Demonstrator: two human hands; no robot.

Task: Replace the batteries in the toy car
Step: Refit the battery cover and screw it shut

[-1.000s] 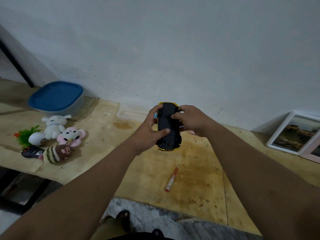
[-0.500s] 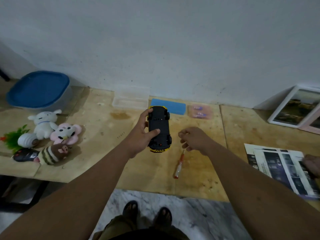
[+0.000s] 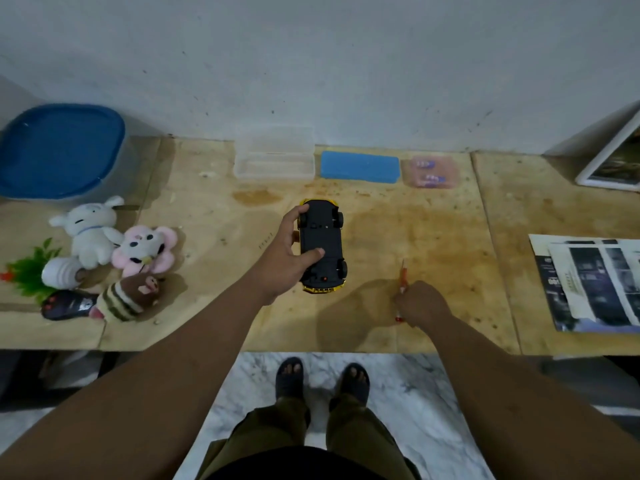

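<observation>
The person's bare left arm reaches forward from the lower left, and the left hand [image 3: 289,252] grips an upturned black-bottomed yellow plastic toy car [image 3: 322,245], thumb laid across its underside and fingers curled over its far left edge. The bare right arm stretches from the lower right, its wrist bent down. The right hand [image 3: 420,304] is knuckles-up, fingers curled round the handle of a slim red-handled screwdriver [image 3: 402,271] lying on the pale plywood tabletop [image 3: 433,230].
</observation>
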